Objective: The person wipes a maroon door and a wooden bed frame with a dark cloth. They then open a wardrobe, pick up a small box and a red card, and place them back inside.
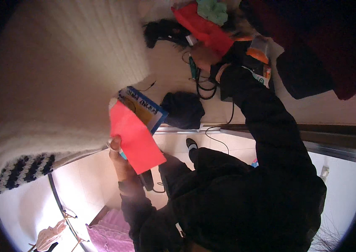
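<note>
My left hand (116, 151) pinches a bright red paper sheet or envelope (135, 138) at its left edge, with the thumb on top. Behind the paper shows a blue-bordered flat card or booklet (149, 108) that bears writing; whether I grip it too is unclear. My right hand (204, 56) is blurred and reaches far forward. It lies against the lower edge of a second red flat item (206, 28), and its fingers cannot be made out. Close by it are a green slim object (192, 66) and a looped black cable (205, 91).
A dark bundled cloth (182, 110) lies at the near edge of the beige surface (165, 69). Farther off are a black furry item (163, 31), a crumpled green thing (213, 11) and orange-marked packets (258, 55). Cream knit fabric (70, 78) fills the left. Pink cloth (111, 230) lies lower left.
</note>
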Available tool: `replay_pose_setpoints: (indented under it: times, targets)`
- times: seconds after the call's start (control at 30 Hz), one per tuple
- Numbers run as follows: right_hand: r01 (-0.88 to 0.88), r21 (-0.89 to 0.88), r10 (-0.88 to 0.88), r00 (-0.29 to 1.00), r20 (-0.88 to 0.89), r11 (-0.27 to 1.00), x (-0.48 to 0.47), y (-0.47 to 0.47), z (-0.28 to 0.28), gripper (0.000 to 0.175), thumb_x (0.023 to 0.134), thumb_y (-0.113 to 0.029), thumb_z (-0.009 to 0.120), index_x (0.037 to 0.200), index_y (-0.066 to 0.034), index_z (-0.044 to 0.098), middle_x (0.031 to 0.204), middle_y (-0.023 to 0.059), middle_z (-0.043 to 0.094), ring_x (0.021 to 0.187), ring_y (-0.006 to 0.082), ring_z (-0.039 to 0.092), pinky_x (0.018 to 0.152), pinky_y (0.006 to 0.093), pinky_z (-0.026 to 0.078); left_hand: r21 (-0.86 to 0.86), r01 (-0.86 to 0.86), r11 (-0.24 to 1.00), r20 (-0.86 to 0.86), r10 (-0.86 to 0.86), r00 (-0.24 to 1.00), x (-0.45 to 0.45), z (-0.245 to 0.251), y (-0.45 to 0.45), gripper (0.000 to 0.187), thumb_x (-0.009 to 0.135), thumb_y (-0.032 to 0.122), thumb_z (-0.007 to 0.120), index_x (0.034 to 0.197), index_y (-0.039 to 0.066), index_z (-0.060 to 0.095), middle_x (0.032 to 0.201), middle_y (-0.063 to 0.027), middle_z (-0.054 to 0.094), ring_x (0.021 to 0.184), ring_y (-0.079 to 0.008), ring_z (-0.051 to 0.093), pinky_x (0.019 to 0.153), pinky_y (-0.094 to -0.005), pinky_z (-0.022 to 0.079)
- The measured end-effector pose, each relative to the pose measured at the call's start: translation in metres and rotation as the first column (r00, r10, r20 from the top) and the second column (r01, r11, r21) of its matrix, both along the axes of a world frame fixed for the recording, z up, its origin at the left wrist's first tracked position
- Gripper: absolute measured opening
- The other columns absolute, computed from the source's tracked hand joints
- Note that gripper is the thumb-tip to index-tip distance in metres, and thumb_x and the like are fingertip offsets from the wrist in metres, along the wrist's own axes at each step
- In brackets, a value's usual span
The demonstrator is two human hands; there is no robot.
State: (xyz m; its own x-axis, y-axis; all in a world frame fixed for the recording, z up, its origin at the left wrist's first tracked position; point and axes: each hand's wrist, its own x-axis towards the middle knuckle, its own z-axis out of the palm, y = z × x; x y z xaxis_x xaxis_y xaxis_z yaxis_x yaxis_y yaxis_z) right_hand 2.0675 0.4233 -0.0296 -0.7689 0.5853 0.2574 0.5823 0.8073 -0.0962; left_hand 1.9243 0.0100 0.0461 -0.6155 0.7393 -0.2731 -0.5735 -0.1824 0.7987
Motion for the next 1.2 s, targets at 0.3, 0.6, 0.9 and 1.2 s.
replay_pose_setpoints:
  times: [0.3,0.6,0.9,1.2]
  targets:
    - [-0.042,0.010,0.039,0.979,0.200,0.999,0.007,-0.025,0.012,0.041,0.082,-0.022,0.061,0.120,-0.0082,0.059,0.119,0.0142,0.058,0.104,0.0324,0.057,0.079,0.0461,0.050,0.205,0.119,0.971,0.074,-0.137,0.988,-0.021,0.037,0.129,0.061,0.086,0.037,0.064,0.134,0.006,0.042,0.125,-0.0100,0.057,0.112,-0.0280,0.058,0.094,-0.0418,0.048]
    - [-0.208,0.003,0.208,0.978,0.017,0.978,0.035,-0.054,0.038,0.061,0.072,-0.016,0.073,0.130,-0.0175,0.054,0.141,0.0093,0.043,0.127,0.0342,0.040,0.105,0.0466,0.035,0.413,0.216,0.885,0.056,-0.261,0.964,-0.033,0.010,0.288,0.056,0.086,0.029,0.066,0.135,0.014,0.045,0.125,-0.0069,0.057,0.112,-0.0249,0.056,0.092,-0.0409,0.046]
    - [-0.141,0.087,0.149,0.983,-0.104,0.986,0.084,-0.073,0.065,0.060,0.071,-0.015,0.075,0.128,-0.0161,0.055,0.147,0.0111,0.035,0.137,0.0339,0.030,0.106,0.0522,0.032,0.191,0.149,0.970,-0.113,-0.129,0.985,-0.045,-0.044,0.384,0.037,0.085,0.024,0.062,0.116,0.008,0.049,0.108,-0.0100,0.058,0.097,-0.0267,0.056,0.082,-0.0425,0.047]
    - [-0.209,0.022,0.207,0.938,-0.280,0.978,0.094,-0.096,0.036,0.059,0.072,-0.019,0.075,0.128,-0.0165,0.055,0.144,0.0108,0.040,0.135,0.0358,0.032,0.105,0.0545,0.031,-0.444,0.102,0.890,-0.868,-0.455,0.198,-0.115,-0.098,0.431,0.070,0.086,0.033,0.064,0.139,0.002,0.031,0.132,-0.0152,0.045,0.116,-0.0311,0.049,0.093,-0.0447,0.044]
